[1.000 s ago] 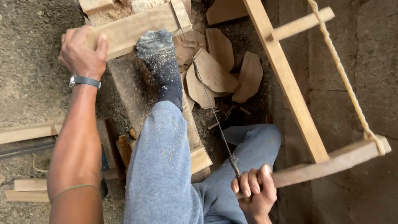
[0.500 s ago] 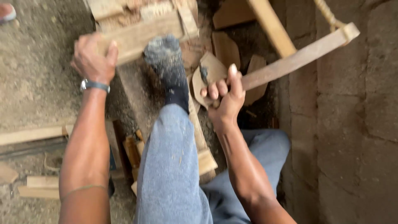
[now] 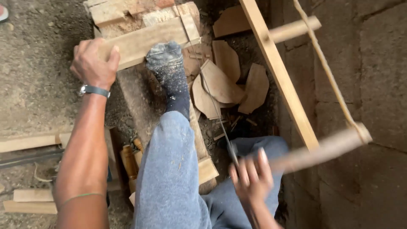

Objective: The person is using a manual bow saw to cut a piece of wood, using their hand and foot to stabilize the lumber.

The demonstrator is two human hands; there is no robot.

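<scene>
At the far left, loose wooden offcuts (image 3: 29, 141) lie on the dirt floor (image 3: 38, 85). Next comes the left hand (image 3: 94, 63), wearing a wristwatch (image 3: 94, 90), its fingers curled over the near end of a pale wooden plank (image 3: 148, 40) and pressing it down onto a stack of wood blocks (image 3: 127, 10). Just to the right, a foot in a dusty grey sock (image 3: 169, 72) stands on the same plank, the leg in blue trousers (image 3: 169, 169) running down to the bottom edge. The thin blade (image 3: 210, 97) of a wooden frame saw (image 3: 280, 80) crosses the plank's right end and runs down toward the right hand (image 3: 251, 178), which is blurred but wrapped closed around the saw's lower wooden handle (image 3: 322, 148). Curved cut wood pieces (image 3: 224, 80) lie on the ground between the blade and the saw's long bar, and the twisted tension cord (image 3: 328, 72) runs along the frame's right side beside a concrete wall (image 3: 373, 85).
</scene>
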